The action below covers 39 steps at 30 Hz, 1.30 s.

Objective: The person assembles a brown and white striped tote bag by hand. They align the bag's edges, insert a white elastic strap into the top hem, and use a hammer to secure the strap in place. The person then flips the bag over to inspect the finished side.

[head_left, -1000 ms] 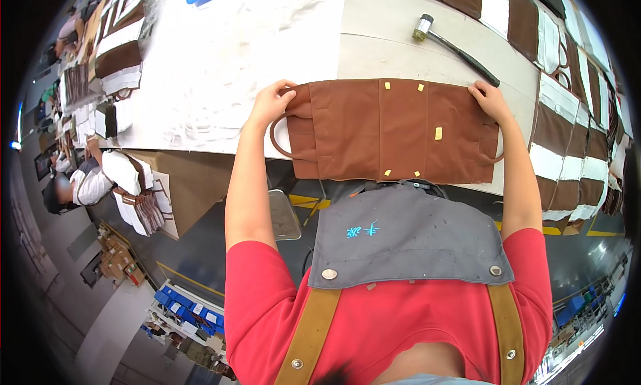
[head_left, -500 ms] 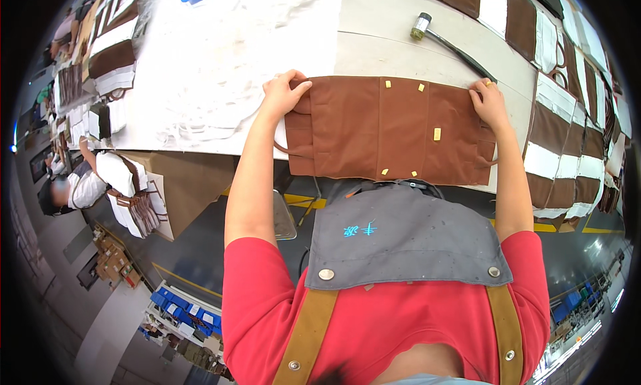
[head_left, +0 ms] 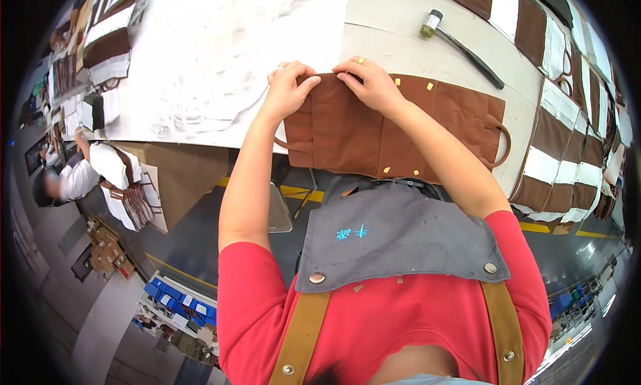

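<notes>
A flat brown bag panel (head_left: 347, 135), with a handle loop at each end and several small yellow tabs, lies across the table's near edge. My left hand (head_left: 288, 91) pinches its far edge close to the left end. Just to the right of it, my right hand (head_left: 369, 86) grips the same edge between thumb and fingers. My right forearm crosses over the panel and hides part of it. The right handle loop (head_left: 499, 145) sticks out past the panel's end.
A black-handled mallet (head_left: 467, 51) lies beyond the panel on the right. White strips (head_left: 207, 98) cover a white sheet at the left. Brown-and-white pieces (head_left: 559, 138) are stacked along the right side. A co-worker (head_left: 70, 181) is at the far left beside a cardboard box (head_left: 193, 185).
My right hand has left the panel's right end and moved left along the far edge, close to my left hand. My left hand stays at nearly the same spot.
</notes>
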Each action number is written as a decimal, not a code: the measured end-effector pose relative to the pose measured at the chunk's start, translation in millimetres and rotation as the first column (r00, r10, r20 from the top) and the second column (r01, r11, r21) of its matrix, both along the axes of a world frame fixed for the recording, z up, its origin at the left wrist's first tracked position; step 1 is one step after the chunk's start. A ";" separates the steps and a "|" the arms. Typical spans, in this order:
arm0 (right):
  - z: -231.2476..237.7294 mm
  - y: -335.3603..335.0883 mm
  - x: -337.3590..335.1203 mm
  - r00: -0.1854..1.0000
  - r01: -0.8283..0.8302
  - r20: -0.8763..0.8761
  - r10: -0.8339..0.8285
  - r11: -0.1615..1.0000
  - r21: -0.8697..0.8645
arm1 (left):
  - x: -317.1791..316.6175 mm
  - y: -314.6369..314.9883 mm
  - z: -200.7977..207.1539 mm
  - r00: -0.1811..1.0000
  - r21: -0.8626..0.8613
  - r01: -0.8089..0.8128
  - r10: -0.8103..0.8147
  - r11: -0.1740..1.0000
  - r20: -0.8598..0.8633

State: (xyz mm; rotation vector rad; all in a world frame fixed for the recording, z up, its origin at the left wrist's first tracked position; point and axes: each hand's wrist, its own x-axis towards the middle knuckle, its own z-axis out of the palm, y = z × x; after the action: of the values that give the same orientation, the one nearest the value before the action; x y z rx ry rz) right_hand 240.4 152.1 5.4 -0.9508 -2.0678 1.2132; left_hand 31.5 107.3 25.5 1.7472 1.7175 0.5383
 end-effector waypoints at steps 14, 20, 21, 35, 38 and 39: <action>3.6 27.8 0.2 0.946 -0.254 0.158 0.284 0.949 -0.187 | -2.4 2.3 6.1 0.993 0.012 0.076 -0.076 0.997 0.085; -28.3 43.8 63.7 0.930 -0.146 0.322 0.177 0.982 -0.117 | -23.0 1.7 -13.8 0.980 -0.218 -0.062 0.100 0.974 0.170; -30.5 44.7 77.6 0.924 -0.108 0.351 0.151 0.985 -0.138 | -24.8 1.2 -14.9 0.972 -0.281 -0.080 0.138 0.956 0.191; -23.6 31.3 133.9 0.918 0.165 0.392 -0.060 0.956 -0.241 | -37.0 -3.4 -38.0 0.988 -0.196 -0.124 0.140 0.973 0.066; -22.9 29.9 136.3 0.930 0.176 0.363 -0.064 0.942 -0.285 | -36.2 -6.2 -32.4 0.996 -0.168 -0.090 0.094 0.982 0.012; -22.7 29.3 137.5 0.934 0.176 0.353 -0.063 0.938 -0.298 | -35.3 -7.5 -28.9 0.997 -0.168 -0.075 0.073 0.983 -0.017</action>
State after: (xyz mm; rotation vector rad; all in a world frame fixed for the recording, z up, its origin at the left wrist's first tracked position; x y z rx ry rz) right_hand 377.9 181.4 -17.4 -1.5135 -2.0556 1.4342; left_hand -3.8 99.8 -3.4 1.5751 1.7871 0.4027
